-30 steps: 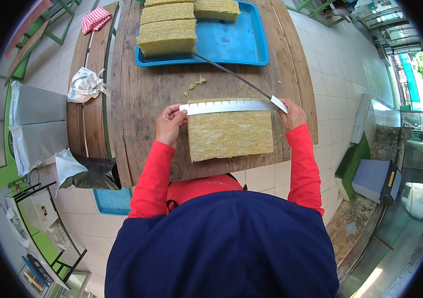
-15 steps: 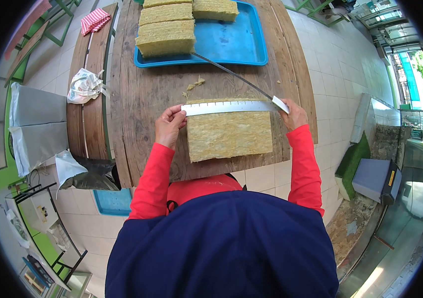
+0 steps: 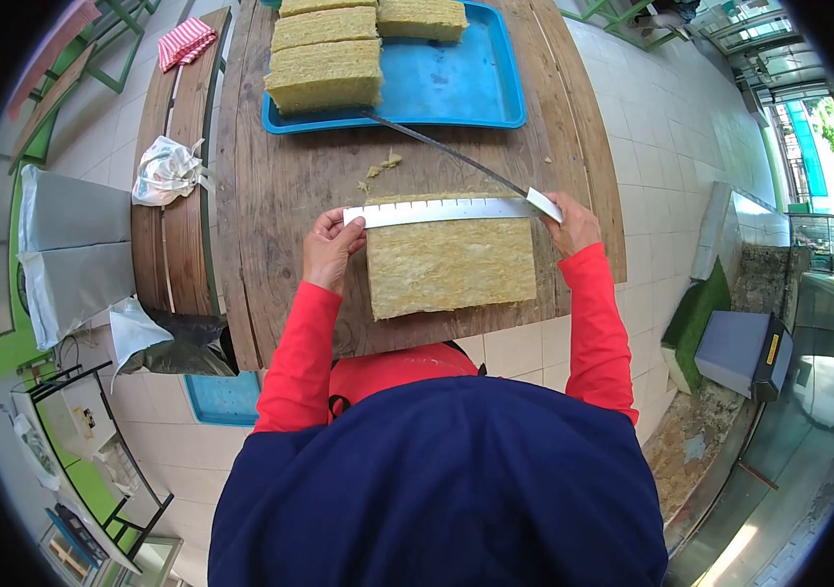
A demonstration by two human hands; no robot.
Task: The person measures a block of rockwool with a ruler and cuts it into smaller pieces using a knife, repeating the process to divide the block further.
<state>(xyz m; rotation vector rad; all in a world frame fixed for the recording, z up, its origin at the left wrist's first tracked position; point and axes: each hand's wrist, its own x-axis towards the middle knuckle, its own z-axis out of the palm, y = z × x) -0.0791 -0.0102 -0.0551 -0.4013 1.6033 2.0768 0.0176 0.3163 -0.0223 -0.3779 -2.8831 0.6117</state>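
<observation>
shifted a little toward nine o'clock since the earlier frame, the pale marked strip (image 3: 446, 210) is carried further past that side of the fibrous block (image 3: 451, 269), and the thin dark blade (image 3: 448, 149) has been moved the same way. the block is set on the wooden table (image 3: 270, 215), at six o'clock from the blue tray (image 3: 505, 88). the strip's nine o'clock end is pinched between thumb and fingers of the left hand (image 3: 329, 247). toward three o'clock, the blade's white handle (image 3: 545, 204) is gripped by the right hand (image 3: 576, 227); whether the strip is also held there cannot be told. the step in hand is judged to be the lining-up of the strip across the block; a level, steady strip and a blade kept clear of the skin seem called for next. the block is rectangular, yellowish and matted, with ragged edges. the strip is flat, with short dark marks spaced along its twelve o'clock edge. the blade is narrow, slanted toward ten o'clock, where slabs (image 3: 324, 70) with layered sides are stacked in the tray. crumbs (image 3: 392, 158) are scattered between tray and block.
</observation>
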